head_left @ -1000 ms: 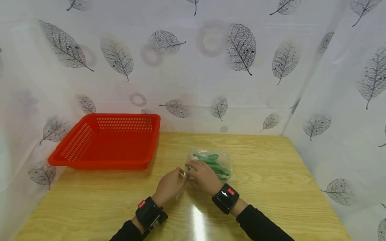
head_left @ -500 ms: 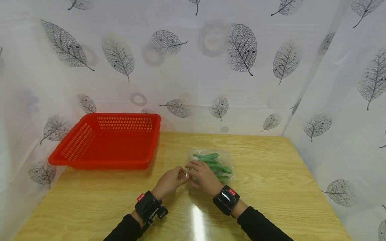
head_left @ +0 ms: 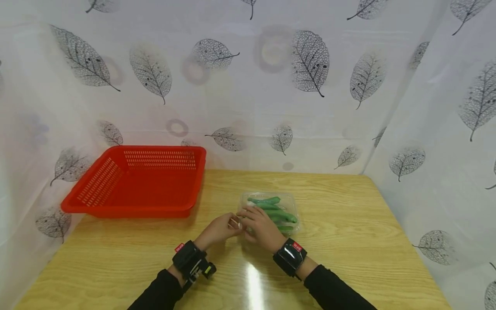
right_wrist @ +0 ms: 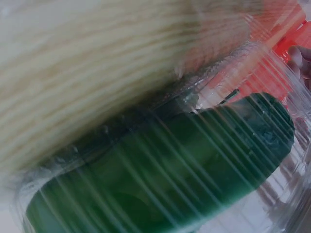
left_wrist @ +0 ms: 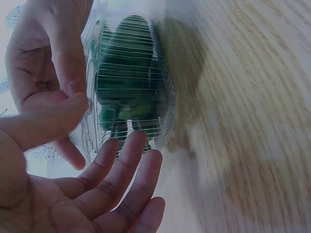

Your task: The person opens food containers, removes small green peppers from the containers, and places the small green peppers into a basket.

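A clear plastic lidded box (head_left: 288,206) holding green pods (head_left: 276,214) lies on the wooden table (head_left: 341,215). Both hands meet at its near left corner. My left hand (head_left: 232,224) pinches the rim there; in the left wrist view its thumb and fingers (left_wrist: 127,156) close on the ribbed box (left_wrist: 129,92). My right hand (head_left: 248,215) lies over the same corner, its thumb and forefinger on the rim (left_wrist: 68,92). The right wrist view is filled by the box wall (right_wrist: 228,82) and a dark green pod (right_wrist: 160,179).
A red perforated basket (head_left: 116,202) sits at the table's back left, about a hand's width from the box. White leaf-printed sheets (head_left: 271,86) close off the back and both sides. Bare wood lies right of the box and along the near edge.
My left hand has crept a little up and right against the box's corner, and its forearm has swung left. The right hand and the box have barely moved.
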### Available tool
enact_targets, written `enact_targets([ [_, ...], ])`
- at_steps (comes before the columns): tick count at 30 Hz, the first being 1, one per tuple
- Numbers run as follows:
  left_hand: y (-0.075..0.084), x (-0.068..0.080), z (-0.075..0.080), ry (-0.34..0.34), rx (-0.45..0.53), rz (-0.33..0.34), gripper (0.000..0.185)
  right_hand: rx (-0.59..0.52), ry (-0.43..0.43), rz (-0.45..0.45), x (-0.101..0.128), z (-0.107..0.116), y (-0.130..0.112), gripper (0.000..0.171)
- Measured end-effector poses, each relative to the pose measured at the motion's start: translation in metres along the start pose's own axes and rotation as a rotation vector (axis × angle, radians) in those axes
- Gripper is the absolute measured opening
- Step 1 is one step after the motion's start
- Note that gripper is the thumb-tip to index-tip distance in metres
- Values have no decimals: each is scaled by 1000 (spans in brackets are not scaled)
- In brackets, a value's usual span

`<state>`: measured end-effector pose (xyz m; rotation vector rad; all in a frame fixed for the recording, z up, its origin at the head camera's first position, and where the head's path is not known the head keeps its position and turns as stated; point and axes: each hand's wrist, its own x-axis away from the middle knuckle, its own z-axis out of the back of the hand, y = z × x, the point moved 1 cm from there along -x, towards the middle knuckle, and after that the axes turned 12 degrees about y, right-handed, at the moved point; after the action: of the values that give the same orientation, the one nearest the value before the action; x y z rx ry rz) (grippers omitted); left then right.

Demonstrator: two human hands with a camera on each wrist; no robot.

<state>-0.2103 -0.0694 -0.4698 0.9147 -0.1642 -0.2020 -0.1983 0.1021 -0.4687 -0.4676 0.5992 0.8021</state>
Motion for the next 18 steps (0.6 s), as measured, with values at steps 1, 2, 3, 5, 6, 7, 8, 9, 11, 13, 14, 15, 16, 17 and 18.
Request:
enact_targets([
  [1,0,-1,0,-5,10,5,29,-4,0,0,0,0,0,15],
  [2,1,-1,1,-7,14,8,28,-7,-1,-2,0,0,0,15],
  [3,1,-1,1,-4,16,4,27,-10,-3,-5,0,0,0,15],
  [5,3,-1,2,4,12,-5,25,-18,-7,-14,0,0,0,15],
  [6,3,-1,1,7,5,-8,24,-25,-6,-19,0,1,0,15],
  [7,3,-1,1,9,2,-7,24,-31,-6,-22,0,1,0,15],
  [8,3,-1,1,11,-4,-9,24,-35,-7,-24,-1,1,-1,15],
  [9,2,-1,0,11,-10,-10,24,-39,-4,-24,-1,1,-1,15],
  [11,2,-1,-1,9,-17,-12,25,-43,1,-21,-1,1,-1,15],
  [13,2,-1,-2,-3,-1,-13,26,-44,5,-18,-1,0,-1,14],
  [14,1,-1,-2,-10,13,-15,29,-40,5,-18,-1,-1,-1,14],
  [15,1,-1,-3,-20,36,-13,32,-40,6,-20,-1,-1,-1,13],
  [16,1,-1,-4,-29,63,-6,34,-40,0,-25,-1,-2,-1,13],
  [17,0,-1,-5,-40,90,3,37,-42,-3,-31,-1,-2,-1,13],
  [18,0,0,-5,-53,115,9,40,-48,-7,-41,-1,-1,-2,13],
])
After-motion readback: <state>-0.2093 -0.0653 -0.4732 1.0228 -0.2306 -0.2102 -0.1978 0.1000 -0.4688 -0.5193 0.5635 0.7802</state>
